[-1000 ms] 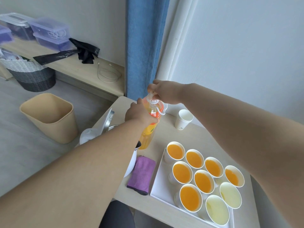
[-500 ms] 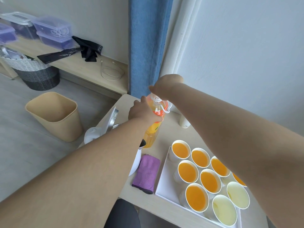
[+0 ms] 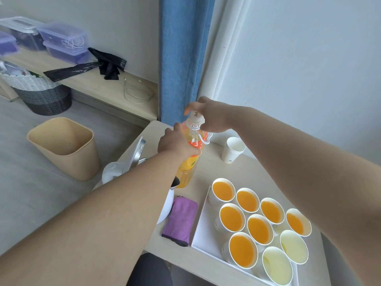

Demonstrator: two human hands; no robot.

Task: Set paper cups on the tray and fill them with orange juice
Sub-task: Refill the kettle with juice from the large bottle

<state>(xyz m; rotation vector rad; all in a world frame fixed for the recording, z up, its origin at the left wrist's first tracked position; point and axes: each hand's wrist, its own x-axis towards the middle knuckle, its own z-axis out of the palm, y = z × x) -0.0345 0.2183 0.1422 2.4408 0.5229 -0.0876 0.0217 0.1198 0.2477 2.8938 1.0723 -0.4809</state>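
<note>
My left hand [image 3: 175, 143] grips the juice bottle [image 3: 188, 164], upright on the table [image 3: 216, 168] beside the tray [image 3: 201, 230], my right hand [image 3: 209, 117] pinching its cap [image 3: 195, 118]; seven cups [image 3: 258, 228] hold juice, and the two pale cups [image 3: 277, 267], apparently empty, will likely need a steady pour next.

Both arms are uncovered: the left forearm [image 3: 103, 213] and the right forearm [image 3: 299, 162] show bare to the frame's edge. The left hand [image 3: 175, 141] and right hand [image 3: 210, 116] are bare too. Below the bench [image 3: 226, 168] sits a rounded dark shape [image 3: 150, 269], perhaps clothing; unclear.
</note>
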